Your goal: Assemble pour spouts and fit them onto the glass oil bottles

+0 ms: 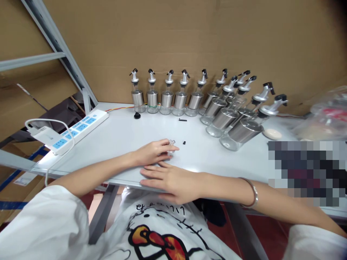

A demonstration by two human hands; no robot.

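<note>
Small clear-and-metal part (171,142) lies on the white table (121,133), near the front edge, roughly centre. Left hand (153,152) is right at it, palm down, fingers loosely curled, fingertips (173,147) touching the part; can't tell if it's actually pinched or just touched. Right hand (169,180) is just behind the left, nearer the body, flat on the table edge, fingers straight and close together, holding nothing. Metal bracelet (253,193) on the right wrist.

Tiny black bit (184,143) just right of the part, not touching. Thin black pin (182,119) further back, round black cap (137,115) back left.

Row of glass bottles with steel sleeves and pour spouts (180,99) stands upright along the cardboard wall (189,36), bunching up at the right. Power strip (78,129) on the left edge, white charger (43,134) plugged in. Cream oval object (272,134) right of the bottles, plastic bag (329,115) far right.
</note>
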